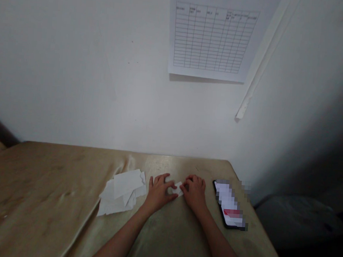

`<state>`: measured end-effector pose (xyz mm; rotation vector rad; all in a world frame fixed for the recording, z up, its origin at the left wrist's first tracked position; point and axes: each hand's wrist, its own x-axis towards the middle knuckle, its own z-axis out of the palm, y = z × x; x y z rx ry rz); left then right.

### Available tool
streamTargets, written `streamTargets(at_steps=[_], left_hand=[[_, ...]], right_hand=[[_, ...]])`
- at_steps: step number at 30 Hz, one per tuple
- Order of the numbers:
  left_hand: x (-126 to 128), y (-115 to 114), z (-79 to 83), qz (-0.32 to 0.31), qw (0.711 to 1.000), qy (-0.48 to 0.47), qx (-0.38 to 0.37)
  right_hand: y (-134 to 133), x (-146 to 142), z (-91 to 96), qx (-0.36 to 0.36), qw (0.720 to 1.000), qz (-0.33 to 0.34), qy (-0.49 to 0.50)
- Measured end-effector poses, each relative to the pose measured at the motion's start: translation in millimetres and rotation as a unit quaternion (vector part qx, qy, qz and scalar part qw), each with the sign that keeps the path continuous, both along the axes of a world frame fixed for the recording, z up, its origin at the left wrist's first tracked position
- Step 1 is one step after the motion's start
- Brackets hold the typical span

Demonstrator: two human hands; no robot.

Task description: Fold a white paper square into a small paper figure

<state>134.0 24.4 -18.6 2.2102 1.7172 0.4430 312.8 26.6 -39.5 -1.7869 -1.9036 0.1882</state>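
A small white piece of paper (178,188) lies on the tan table (52,198) between my two hands. My left hand (158,192) rests on the table with its fingers curled and its fingertips pressed on the paper's left end. My right hand (194,192) is curled too, and its fingertips pinch the paper's right end. Both forearms reach in from the bottom edge.
A loose pile of white paper sheets (123,191) lies just left of my left hand. A phone (229,205) with a lit screen lies to the right of my right hand near the table's edge. A ruled chart (213,37) hangs on the white wall.
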Motion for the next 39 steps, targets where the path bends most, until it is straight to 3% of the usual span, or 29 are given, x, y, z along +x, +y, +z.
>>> streamTargets(at_steps=[12, 26, 33, 39], left_hand=[[-1, 0, -5.2, -0.014, 1.000, 0.000, 0.013], [-1, -3, -0.8, -0.018, 1.000, 0.000, 0.018], [-1, -4, -0.1, -0.020, 0.999, 0.013, 0.023], [-1, -5, -2.2, -0.016, 0.999, 0.014, 0.037]], right_hand=[[-1, -1, -4.8, 0.005, 1.000, -0.012, -0.017], [2, 0, -7.2, -0.001, 1.000, -0.013, -0.006], [-3, 9, -7.3, 0.004, 0.999, 0.037, 0.029], [-8, 8, -2.1, 0.010, 0.998, 0.031, 0.049]])
